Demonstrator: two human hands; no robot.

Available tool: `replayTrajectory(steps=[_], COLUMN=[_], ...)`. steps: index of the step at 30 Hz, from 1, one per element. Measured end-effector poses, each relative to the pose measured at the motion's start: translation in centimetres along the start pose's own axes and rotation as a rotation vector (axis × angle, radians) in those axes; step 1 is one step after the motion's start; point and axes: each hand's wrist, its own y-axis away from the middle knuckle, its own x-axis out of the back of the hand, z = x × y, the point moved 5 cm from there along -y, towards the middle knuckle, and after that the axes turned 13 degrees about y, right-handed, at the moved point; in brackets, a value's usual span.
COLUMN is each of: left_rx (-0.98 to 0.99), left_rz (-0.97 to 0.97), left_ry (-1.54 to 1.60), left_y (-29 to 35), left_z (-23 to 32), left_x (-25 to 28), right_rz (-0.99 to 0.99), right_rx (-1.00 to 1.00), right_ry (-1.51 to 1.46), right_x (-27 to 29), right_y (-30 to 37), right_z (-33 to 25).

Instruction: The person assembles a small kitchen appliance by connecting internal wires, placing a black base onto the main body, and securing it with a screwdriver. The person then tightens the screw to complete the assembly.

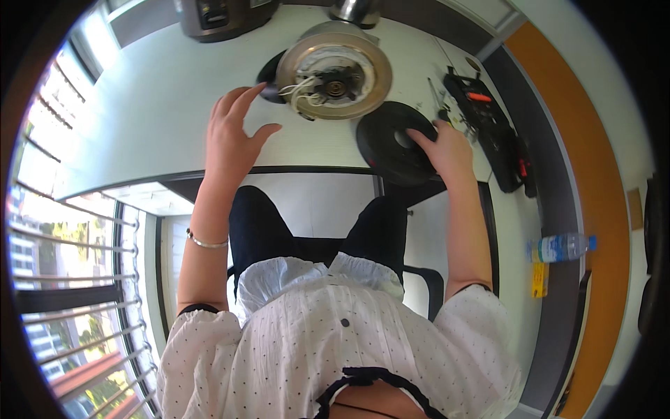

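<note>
The white bench (157, 98) carries all parts in front of me. A brown appliance (227, 19) stands at its far left. A long black tool case (488, 129) lies at the right. At far centre, the metal kettle (359, 78) presents its uncovered underside to me – internal fittings exposed. Nearer and to its right, the round black disc (385, 143) reaches past the bench's near edge. My left hand (234, 126) is open and unloaded, fingers spread, left of the kettle; I cannot tell whether a fingertip touches it. My right hand (447, 148) grips the disc's right rim – thumb over its upper face. A screwdriver (433, 93) lies beside the tool case. White wires (300, 89) emerge from the kettle's left side.
</note>
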Motion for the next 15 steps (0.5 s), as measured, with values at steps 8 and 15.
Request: replayTrajectory(steps=[8, 15], left_rx=[0.020, -0.031], left_rz=[-0.042, -0.124], left_ry=[-0.058, -0.120], left_y=[-0.7, -2.3], left_z=[-1.7, -1.2], left_x=[-0.7, -2.8], right_rz=[0.378, 0.320], right_rx=[0.155, 0.367], right_ry=[-0.294, -0.759], right_x=[3.1, 2.1], right_y=[0.9, -3.4], right_z=[-2.0, -5.3])
